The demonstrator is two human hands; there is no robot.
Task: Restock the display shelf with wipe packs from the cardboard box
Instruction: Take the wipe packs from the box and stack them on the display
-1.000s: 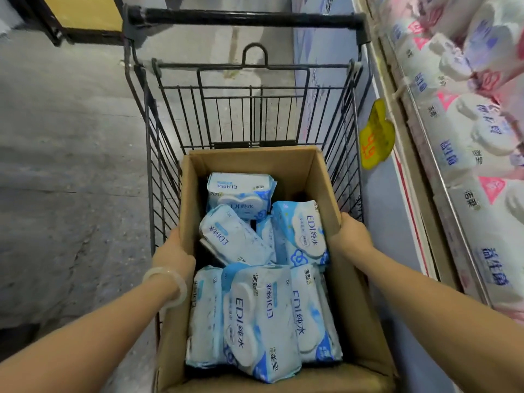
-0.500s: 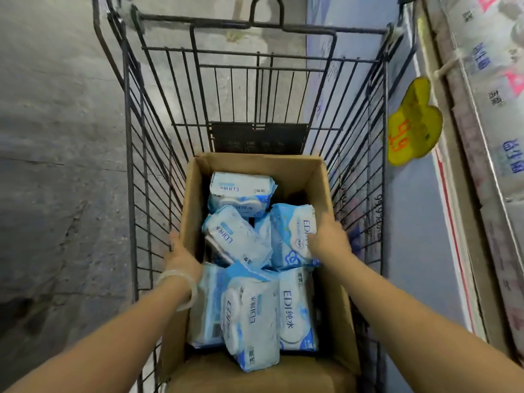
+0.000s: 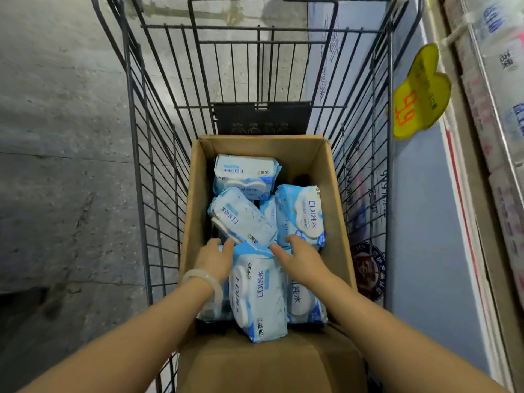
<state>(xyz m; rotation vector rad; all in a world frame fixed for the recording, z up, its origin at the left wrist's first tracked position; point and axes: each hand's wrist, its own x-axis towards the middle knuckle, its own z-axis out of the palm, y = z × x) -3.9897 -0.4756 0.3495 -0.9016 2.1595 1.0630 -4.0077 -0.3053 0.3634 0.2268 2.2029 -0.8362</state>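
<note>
Standing in a wire shopping cart (image 3: 158,171) by the shelf, the cardboard box (image 3: 337,199) holds wipe packs, and the left hand (image 3: 214,259) and right hand (image 3: 302,258) reach in, fingers loosely spread, bracketing the nearest wipe pack (image 3: 259,296), seemingly to lift it.

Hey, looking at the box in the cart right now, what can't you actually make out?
All in the head view:
- Packs lower in the cardboard box: covered by the top wipe packs.
- Left hand and right hand fingertips: tucked among packs, grip unclear.
- Display shelf: cut off by the right edge, blurred.
</note>
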